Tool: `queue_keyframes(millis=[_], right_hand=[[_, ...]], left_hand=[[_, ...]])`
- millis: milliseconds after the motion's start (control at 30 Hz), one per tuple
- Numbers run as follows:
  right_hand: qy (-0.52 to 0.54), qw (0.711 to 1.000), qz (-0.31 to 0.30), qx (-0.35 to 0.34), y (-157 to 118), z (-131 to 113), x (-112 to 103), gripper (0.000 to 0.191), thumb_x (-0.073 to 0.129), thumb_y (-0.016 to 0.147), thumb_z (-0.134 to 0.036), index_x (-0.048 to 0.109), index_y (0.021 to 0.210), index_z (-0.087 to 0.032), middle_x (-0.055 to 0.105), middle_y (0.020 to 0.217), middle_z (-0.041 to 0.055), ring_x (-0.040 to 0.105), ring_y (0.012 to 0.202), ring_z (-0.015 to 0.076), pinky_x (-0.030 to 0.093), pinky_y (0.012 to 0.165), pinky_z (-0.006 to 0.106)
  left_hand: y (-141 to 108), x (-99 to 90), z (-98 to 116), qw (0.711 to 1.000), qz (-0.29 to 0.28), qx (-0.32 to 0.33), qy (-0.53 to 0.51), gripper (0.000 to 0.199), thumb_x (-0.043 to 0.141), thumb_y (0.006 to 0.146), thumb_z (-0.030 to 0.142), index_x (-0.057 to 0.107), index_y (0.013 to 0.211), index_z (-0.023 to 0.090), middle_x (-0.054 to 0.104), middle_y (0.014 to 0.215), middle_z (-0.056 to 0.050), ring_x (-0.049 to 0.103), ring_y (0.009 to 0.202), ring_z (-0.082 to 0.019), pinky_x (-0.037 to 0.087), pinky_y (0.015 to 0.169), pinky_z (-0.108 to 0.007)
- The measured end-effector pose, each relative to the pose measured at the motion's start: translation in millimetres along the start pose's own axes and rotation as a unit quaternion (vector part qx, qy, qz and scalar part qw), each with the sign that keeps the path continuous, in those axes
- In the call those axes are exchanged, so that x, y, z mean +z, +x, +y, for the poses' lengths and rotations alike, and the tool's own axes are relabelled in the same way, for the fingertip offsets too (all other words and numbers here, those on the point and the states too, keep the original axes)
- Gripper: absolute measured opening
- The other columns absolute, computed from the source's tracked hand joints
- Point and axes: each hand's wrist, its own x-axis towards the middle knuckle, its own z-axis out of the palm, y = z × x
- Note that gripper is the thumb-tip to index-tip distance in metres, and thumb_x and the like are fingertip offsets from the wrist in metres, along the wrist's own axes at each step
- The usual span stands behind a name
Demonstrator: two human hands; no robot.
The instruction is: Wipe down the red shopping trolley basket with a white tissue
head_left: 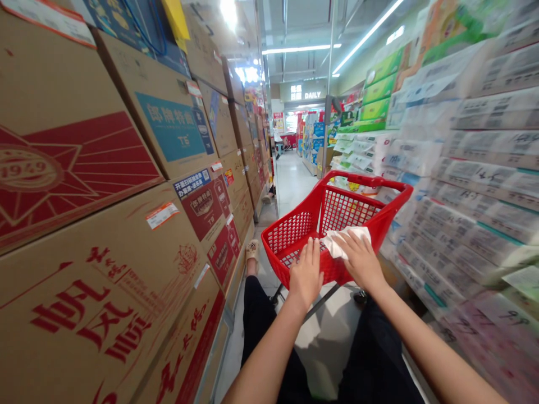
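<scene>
A red plastic shopping cart with lattice walls stands in front of me. My left hand lies on its near wall, fingers stretched out over the rim, with nothing visible in it. To its right, my right hand presses a crumpled white wipe against the same rim. The wipe sticks out beyond the fingers and partly covers the edge. Whether it is paper or cloth I cannot tell. Fingertips of the right hand reach over the basket's inner side.
Stacked cardboard cartons form a wall on the left. Blurred packs of tissue paper are piled high on the right. A tiled aisle floor runs ahead between them. My foot in a beige shoe is beside the cartons.
</scene>
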Motion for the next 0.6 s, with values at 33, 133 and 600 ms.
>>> queue_keyframes(millis=[33, 133, 600], right_hand=[[0.003, 1.000, 0.000, -0.004, -1.0, -5.1, 1.1, 0.071, 0.046, 0.089, -0.009, 0.038, 0.158, -0.026, 0.049, 0.157, 0.0065, 0.030, 0.154, 0.0271, 0.025, 0.124, 0.057], [0.015, 0.999, -0.006, -0.030, -6.1, -20.2, 1.5, 0.076, 0.046, 0.087, -0.008, 0.034, 0.160, -0.025, 0.045, 0.161, 0.0061, 0.027, 0.155, 0.0267, 0.025, 0.125, 0.055], [-0.003, 1.000, -0.018, -0.018, -2.0, -8.4, 13.2, 0.071, 0.047, 0.088, -0.012, 0.038, 0.158, -0.024, 0.045, 0.161, 0.0063, 0.029, 0.154, 0.0286, 0.026, 0.125, 0.054]], left_hand=[[0.9, 1.6, 0.4, 1.000, 0.003, -0.004, 0.006, 0.096, 0.065, 0.091, 0.033, 0.008, 0.166, 0.018, 0.016, 0.172, -0.012, 0.034, 0.152, -0.027, 0.054, 0.105, -0.039], [2.7, 5.9, 2.4, 1.000, 0.007, -0.011, 0.016, 0.095, 0.065, 0.091, 0.032, 0.008, 0.166, 0.022, 0.017, 0.172, -0.011, 0.036, 0.151, -0.028, 0.057, 0.100, -0.039], [16.3, 9.4, 12.5, 1.000, 0.004, -0.003, 0.010, 0.096, 0.067, 0.089, 0.030, 0.011, 0.165, 0.016, 0.018, 0.171, -0.015, 0.036, 0.151, -0.028, 0.061, 0.092, -0.034]])
